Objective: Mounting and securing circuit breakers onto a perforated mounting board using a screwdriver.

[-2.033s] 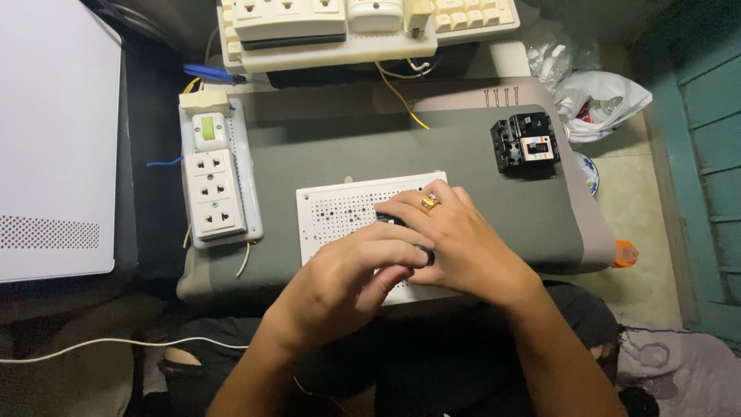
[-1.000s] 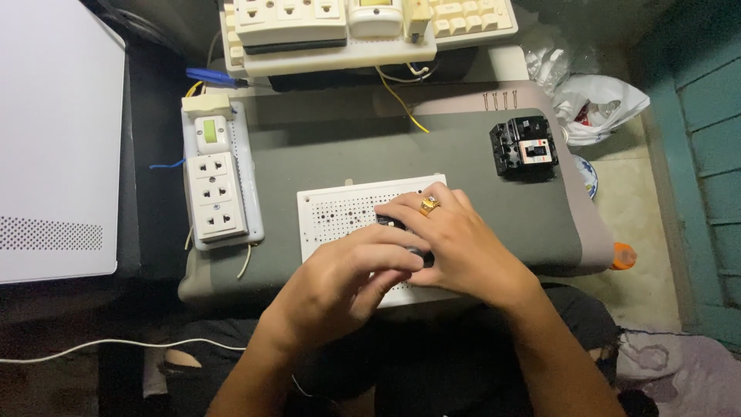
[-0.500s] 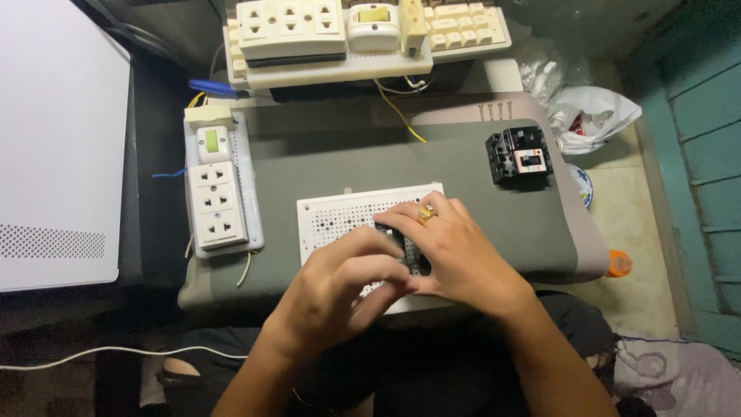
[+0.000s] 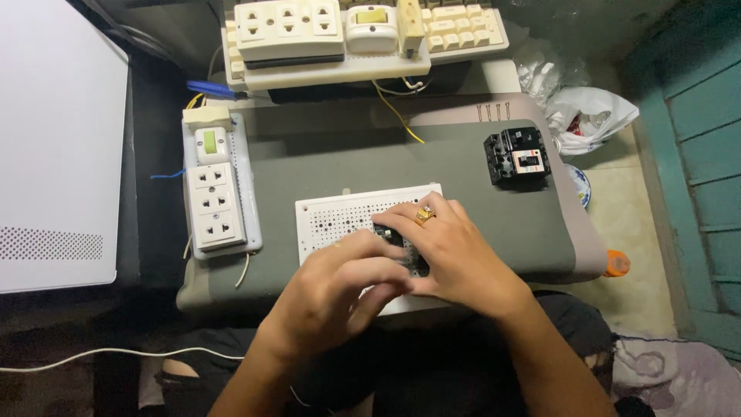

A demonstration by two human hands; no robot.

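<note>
Both hands met over a small black component [image 4: 401, 245] that sat on the white perforated board [image 4: 340, 216], near the centre of the grey counter [image 4: 432, 162]. The left hand [image 4: 340, 289] came from 7 o'clock with its fingers curled narrow against the component, and the right hand [image 4: 455, 251], wearing a gold ring [image 4: 425, 214], closed on it from 5 o'clock. A black breaker block [image 4: 515, 158] stood well apart at 2 o'clock, and a white socket strip [image 4: 216, 201] lay at 9 o'clock.

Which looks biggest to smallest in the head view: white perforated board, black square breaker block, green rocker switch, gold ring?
1. White perforated board, partly hidden under both hands.
2. Black square breaker block.
3. Green rocker switch.
4. Gold ring.
</note>
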